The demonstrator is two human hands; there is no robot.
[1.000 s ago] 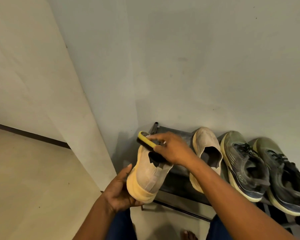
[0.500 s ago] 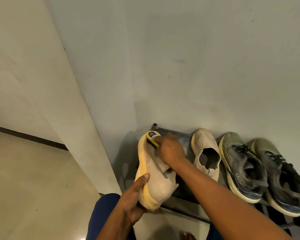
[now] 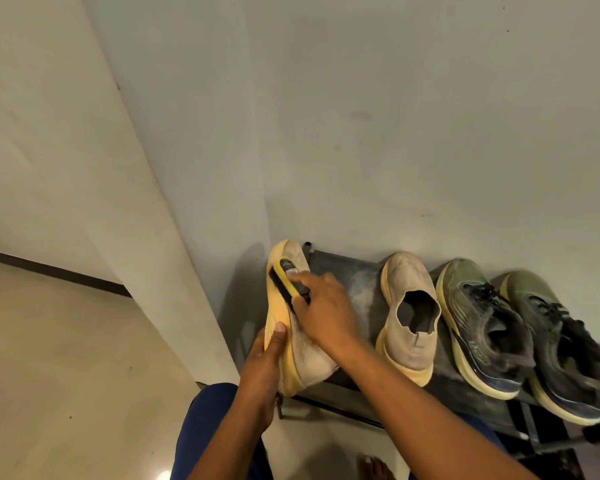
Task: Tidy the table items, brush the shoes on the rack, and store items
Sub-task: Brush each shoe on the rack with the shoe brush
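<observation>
The left hand [image 3: 264, 372] is gripping a beige shoe [image 3: 300, 341] by its heel end, thumb pressing along the yellow sole and the other fingers wrapping underneath, out of sight. The shoe is tilting on its side, toe pointing up toward the wall [image 3: 395, 116], its heel hanging just past the left front corner of the rack [image 3: 347, 271]. The right hand [image 3: 326, 315] is reaching across and closing its fingers around a yellow brush [image 3: 284, 284], forefinger stretching along the top; the brush is lying against the shoe's upper near the toe, beside the sole edge. Whether the bristles are actually touching the fabric is hard to tell, since the hand is covering most of the brush. On the rack's top shelf a second beige shoe [image 3: 407, 317] is sitting upright with its toe to the wall, and just beside it, to the right, two olive sneakers [image 3: 520, 330] are resting side by side. A bare foot [image 3: 374, 467] is showing on the floor [image 3: 66, 358] below.
</observation>
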